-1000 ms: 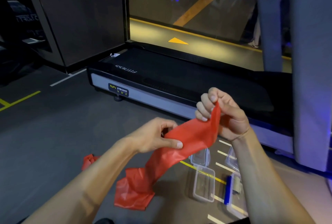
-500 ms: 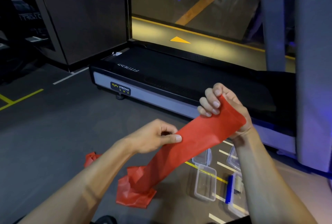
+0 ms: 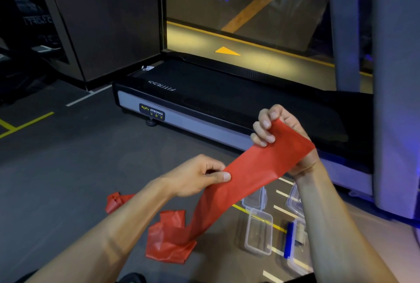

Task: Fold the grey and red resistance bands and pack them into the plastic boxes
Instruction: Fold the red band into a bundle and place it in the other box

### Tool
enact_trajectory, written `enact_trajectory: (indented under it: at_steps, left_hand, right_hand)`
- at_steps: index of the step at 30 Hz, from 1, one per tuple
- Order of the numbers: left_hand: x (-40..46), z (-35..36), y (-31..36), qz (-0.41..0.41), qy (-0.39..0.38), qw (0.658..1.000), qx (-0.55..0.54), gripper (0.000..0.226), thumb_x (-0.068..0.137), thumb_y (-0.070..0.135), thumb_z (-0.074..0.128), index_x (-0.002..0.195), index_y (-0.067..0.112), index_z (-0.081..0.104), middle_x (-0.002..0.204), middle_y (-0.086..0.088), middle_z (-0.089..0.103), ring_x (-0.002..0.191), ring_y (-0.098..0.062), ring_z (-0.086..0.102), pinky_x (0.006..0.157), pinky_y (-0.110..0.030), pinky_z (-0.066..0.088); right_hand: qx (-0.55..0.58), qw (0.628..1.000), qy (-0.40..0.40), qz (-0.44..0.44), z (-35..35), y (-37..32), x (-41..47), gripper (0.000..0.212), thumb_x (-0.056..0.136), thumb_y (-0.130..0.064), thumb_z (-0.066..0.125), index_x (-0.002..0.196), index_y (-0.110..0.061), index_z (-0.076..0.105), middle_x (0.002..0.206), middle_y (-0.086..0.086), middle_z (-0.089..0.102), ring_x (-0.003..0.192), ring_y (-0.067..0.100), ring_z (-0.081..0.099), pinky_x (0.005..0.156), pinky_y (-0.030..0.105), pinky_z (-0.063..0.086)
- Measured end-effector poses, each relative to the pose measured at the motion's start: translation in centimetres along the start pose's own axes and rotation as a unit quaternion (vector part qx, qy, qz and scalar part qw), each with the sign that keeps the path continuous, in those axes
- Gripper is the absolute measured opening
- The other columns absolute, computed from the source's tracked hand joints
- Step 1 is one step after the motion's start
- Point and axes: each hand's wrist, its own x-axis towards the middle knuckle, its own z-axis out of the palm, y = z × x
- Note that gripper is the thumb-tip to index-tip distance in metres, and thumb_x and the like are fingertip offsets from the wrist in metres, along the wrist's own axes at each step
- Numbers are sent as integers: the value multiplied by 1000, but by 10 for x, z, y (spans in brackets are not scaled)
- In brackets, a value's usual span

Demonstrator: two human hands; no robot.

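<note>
Early going: both hands, left hand (image 3: 200,176) and right hand (image 3: 279,132), pinch the red band (image 3: 261,164) stretched between them, unfolded; the boxes (image 3: 259,232) on the floor look empty.

On the grey floor (image 3: 68,169) marked with yellow and white lines lay the bunched tail of my red band (image 3: 169,240), an open clear plastic box (image 3: 258,234) beside other clear boxes (image 3: 295,201), and the treadmill (image 3: 204,110) beyond them.
</note>
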Motion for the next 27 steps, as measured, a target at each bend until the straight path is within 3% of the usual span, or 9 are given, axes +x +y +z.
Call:
enact_trajectory:
  at_steps: [6,9,11,14,18,20,23,25,27]
  left_hand:
    - [-1,-5,-1,2,15,1000,-17,36,100,33,62,80,3,60,73,2,49,69,-11,42,64,-31,34]
    - [-1,-5,0,3,32,998,-47,35,100,37,55,77,11,55,74,1,44,70,-15,38,65,-34,33]
    - [-1,-3,1,-4,45,994,-96,31,100,37,54,80,13,55,74,-4,42,71,-19,36,64,-36,31]
    - [0,-8,-1,-19,50,996,-67,27,104,27,57,80,15,61,67,5,54,63,-9,45,59,-25,37]
    - [0,-17,1,-35,18,997,-72,22,99,31,59,81,19,65,71,6,61,63,-5,50,57,-20,40]
    - [-1,-20,0,-35,31,996,-75,26,98,32,61,80,15,64,70,6,61,63,-5,51,59,-22,41]
    - [-1,-22,-2,-30,28,996,-79,28,101,31,61,81,12,65,75,1,62,72,-12,52,67,-30,41]
    - [-1,-22,-3,-34,36,997,-63,25,101,26,61,78,18,65,72,6,62,69,-6,53,66,-26,42]
    - [-1,-23,-2,-33,47,998,-8,26,100,29,63,76,20,65,71,7,62,67,-5,53,65,-28,43]
  right_hand:
    - [-13,1000,14,-4,-7,-4,-5,14,92,-20,72,95,-14,61,82,1,56,61,9,46,60,26,37]
    - [-4,998,58,-9,-11,-6,-11,4,98,-13,55,95,-15,57,78,-1,50,60,9,42,61,26,37]
    - [-9,995,102,-2,-15,-6,-14,19,101,-8,43,93,-16,58,76,-2,48,59,9,40,59,24,38]
    - [-17,993,117,2,-16,-6,-13,6,96,-14,63,93,-16,58,76,-2,47,58,8,40,57,23,39]
    - [5,994,111,-9,-14,-11,-12,21,83,-18,77,91,-16,58,74,-2,48,56,8,40,55,22,37]
    - [14,996,84,-22,-10,-11,-13,6,93,-14,63,92,-16,58,75,-3,48,57,8,40,57,22,35]
    - [19,996,84,-19,-6,-13,-14,20,97,-8,40,92,-16,58,77,-3,51,58,8,42,57,22,37]
    - [8,997,70,-22,-3,-15,-14,16,97,-12,45,92,-17,60,84,0,56,61,9,46,59,23,40]
    - [-40,998,53,-10,-2,-16,-14,6,95,-21,65,93,-16,61,92,4,60,64,11,49,62,24,42]
